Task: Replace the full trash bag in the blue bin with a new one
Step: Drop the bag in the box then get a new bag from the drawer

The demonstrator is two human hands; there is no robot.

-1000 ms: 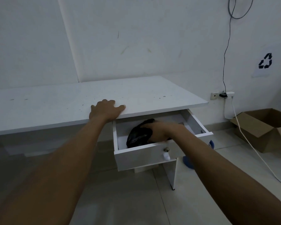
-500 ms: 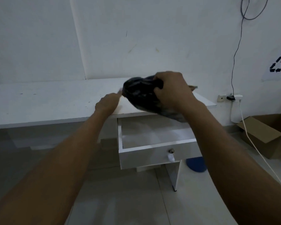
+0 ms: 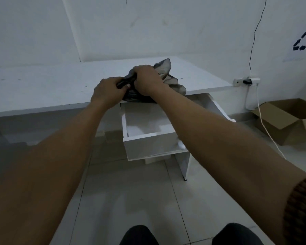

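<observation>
I am holding the new trash bag (image 3: 163,80) with both hands, just above the front edge of the white desk (image 3: 42,85). My left hand (image 3: 108,90) is pinching a dark fold of it — thumb and fingers (image 3: 125,85) squeezed tight together on the plastic. My right hand (image 3: 147,80) is curled over the top of the bundle, fingers closed around it. The two hands are almost touching, with the bag bunched between them and spilling out past my right knuckles.

I think I am gripping it this way to find an edge and pull the bag open (it is all scrunched up right now). Holding it over the desk is keeping it off the floor.

The bag is thin and crinkly, dark grey and a little shiny, with soft floppy folds sticking up behind my fingers. The desk is flat, hard and smooth. Below my wrists the drawer (image 3: 148,138) is hanging open — a plain white box, and I am seeing nothing inside it.

The blue bin is not showing anywhere here, so I cannot tell where it is.
</observation>
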